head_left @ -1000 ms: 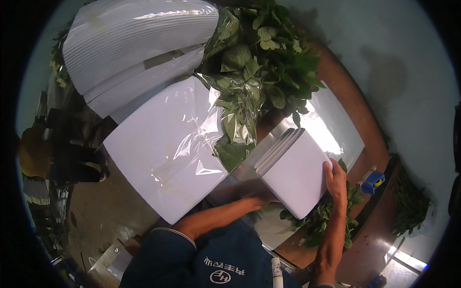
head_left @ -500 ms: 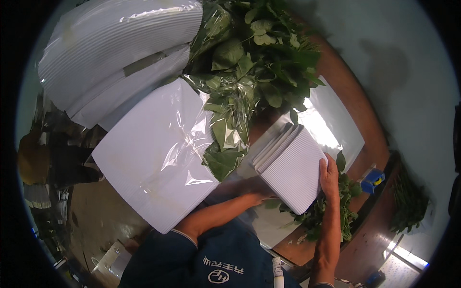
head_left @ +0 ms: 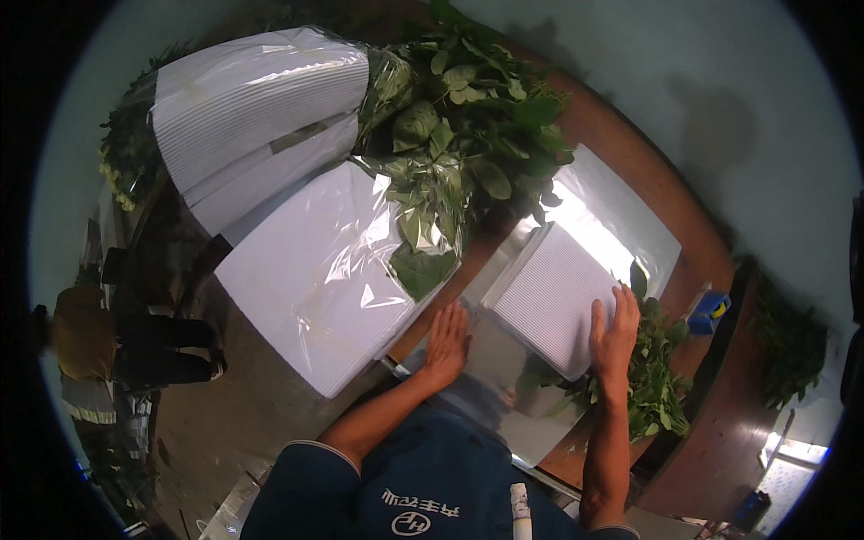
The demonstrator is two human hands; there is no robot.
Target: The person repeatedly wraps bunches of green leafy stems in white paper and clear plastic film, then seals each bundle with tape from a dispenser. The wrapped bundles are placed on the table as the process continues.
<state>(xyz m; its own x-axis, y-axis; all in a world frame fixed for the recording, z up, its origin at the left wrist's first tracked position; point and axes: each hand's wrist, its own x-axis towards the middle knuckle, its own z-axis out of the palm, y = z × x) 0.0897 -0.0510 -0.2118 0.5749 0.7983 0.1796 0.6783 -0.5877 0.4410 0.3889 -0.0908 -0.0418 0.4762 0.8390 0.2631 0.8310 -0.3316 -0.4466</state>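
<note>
1. The clear plastic sleeve (head_left: 423, 153) at twelve o'clock holds a leafy green bunch (head_left: 468, 117).
2. The left hand (head_left: 447, 343) lies flat on the shiny sheet (head_left: 490, 360), fingers together.
3. The right hand (head_left: 614, 329) presses the ribbed white paper (head_left: 553, 301) at its four o'clock corner, fingers slightly spread.
4. The leaves (head_left: 652, 387) at four o'clock are partly hidden by that forearm.
5. The blue object (head_left: 708, 310) at three o'clock is too small to identify.

Brown wooden table (head_left: 630, 144) ran from 12 o'clock down to 4 o'clock. A clear plastic sheet (head_left: 621, 211) lay flat on it, centre-right. A white ribbed paper stack (head_left: 553, 301) sat on the sheet. Leafy green bunch (head_left: 468, 117) at 12 o'clock, loose leaves (head_left: 657, 387) at 4, a blue tape dispenser (head_left: 711, 309) at 3.
</note>
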